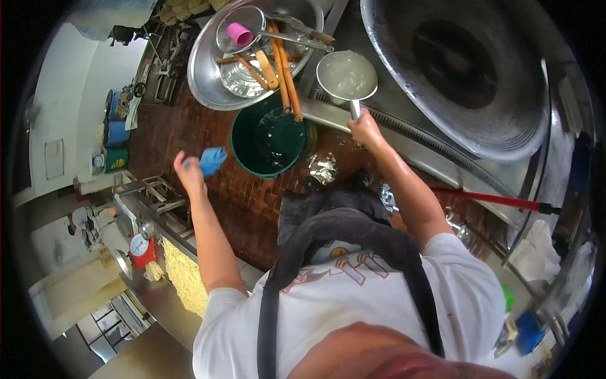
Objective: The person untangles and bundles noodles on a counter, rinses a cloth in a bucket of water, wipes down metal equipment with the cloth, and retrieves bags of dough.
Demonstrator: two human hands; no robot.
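Note:
My right hand [366,128] is closed round the metal handle of a round, pale-bottomed saucepan [346,74], held out over the edge of the steel cooking range. What is inside the saucepan, possibly some liquid, is hard to make out. Off to the left, my left hand [189,172] pinches a small blue cloth [213,161] above the brick floor. Between the two hands stands a green tub [268,142] with what looks like water in it. Beyond the tub, a large steel basin [203,79] holds wooden-handled tools [281,69], a strainer and a pink cup [240,35].
A very large metal wok [404,76] sits on the range at the right. A red pole [499,200] sticks out below it. To the lower left, a steel table carries a red scale [140,247] and a yellow crumbly mass [184,275].

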